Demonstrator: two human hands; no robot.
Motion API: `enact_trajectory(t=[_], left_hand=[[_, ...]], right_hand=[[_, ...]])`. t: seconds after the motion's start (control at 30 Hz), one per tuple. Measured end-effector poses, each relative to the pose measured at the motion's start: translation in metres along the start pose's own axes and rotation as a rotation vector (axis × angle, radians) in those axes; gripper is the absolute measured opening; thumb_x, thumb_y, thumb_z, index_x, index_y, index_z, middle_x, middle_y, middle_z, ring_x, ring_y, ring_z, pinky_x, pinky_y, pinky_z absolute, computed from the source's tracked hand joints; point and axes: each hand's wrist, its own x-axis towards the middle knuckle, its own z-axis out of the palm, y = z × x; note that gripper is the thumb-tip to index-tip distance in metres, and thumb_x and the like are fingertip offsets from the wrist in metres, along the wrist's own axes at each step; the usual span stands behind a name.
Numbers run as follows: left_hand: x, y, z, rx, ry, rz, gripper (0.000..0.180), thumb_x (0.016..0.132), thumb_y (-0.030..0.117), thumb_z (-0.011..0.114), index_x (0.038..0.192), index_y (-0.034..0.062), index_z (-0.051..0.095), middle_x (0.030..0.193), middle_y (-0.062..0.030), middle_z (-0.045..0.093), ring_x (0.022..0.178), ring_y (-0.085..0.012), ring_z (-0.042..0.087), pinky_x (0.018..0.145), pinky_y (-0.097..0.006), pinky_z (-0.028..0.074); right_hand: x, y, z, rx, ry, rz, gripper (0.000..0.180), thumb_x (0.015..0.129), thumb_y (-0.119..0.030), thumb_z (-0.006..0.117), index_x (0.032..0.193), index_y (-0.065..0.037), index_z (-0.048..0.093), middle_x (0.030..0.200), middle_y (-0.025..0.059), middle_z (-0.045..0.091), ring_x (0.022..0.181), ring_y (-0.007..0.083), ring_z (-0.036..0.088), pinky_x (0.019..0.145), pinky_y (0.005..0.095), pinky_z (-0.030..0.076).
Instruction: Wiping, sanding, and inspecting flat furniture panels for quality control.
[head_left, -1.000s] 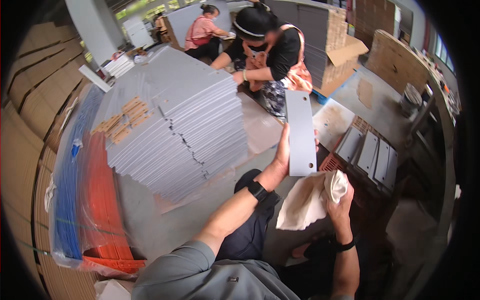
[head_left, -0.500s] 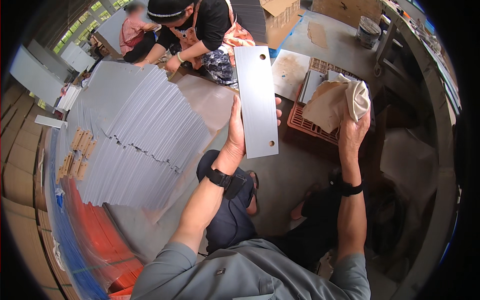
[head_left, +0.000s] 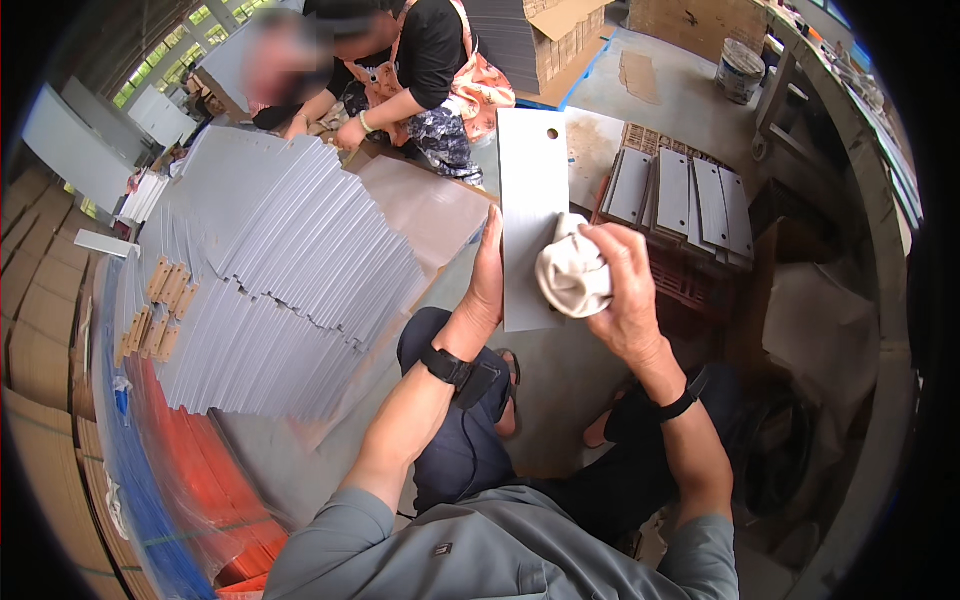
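Note:
Held upright in front of me is a flat silver-grey panel (head_left: 528, 200) with a round hole near its top right corner. My left hand (head_left: 487, 270) grips it along the left edge, the fingers hidden behind it. A bunched cream cloth (head_left: 575, 272) is in my right hand (head_left: 630, 290), lying against the lower right of the panel's face and covering that corner. To the right of the cloth, several similar grey panels (head_left: 672, 195) lean side by side in an orange-brown plastic crate (head_left: 680, 285).
A large fanned stack of grey boards (head_left: 300, 260) fills the left, with small wooden-edged pieces (head_left: 165, 290) beside it. Beyond it a person in a dark top (head_left: 440, 60) bends over the work. A bench frame (head_left: 850, 150) runs along the right; a bucket (head_left: 740, 68) stands behind.
My right hand has brought the cloth leftward from over the crate onto the panel, uncovering the panels in the crate. The held panel has shifted slightly right and down.

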Motion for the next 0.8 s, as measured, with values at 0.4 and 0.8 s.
enact_trajectory(t=[0.4,0.8], left_hand=[[-0.021,-0.044,-0.007,0.16,-0.329,-0.332,0.078,0.101,0.066,0.047,0.147,0.0026,0.047,0.128,-0.0211,0.064,0.11,-0.0275,0.069,0.095,-0.041,0.058],[-0.004,-0.043,-0.032,-0.423,-0.361,-0.275,0.031,0.108,0.031,0.055,0.125,0.0049,0.056,0.069,-0.0005,0.057,0.055,-0.0094,0.054,0.051,-0.024,0.046]], right_hand=[[0.042,0.07,-0.011,-0.216,0.219,0.086,0.051,0.088,-0.013,0.069,0.139,-0.012,0.061,0.138,0.0158,0.057,0.13,0.0388,0.052,0.111,0.049,0.041],[-0.002,0.093,-0.039,0.074,0.345,0.453,0.035,0.097,-0.017,0.065,0.125,0.002,0.062,0.116,0.0176,0.067,0.108,0.0295,0.066,0.093,0.0368,0.051]])
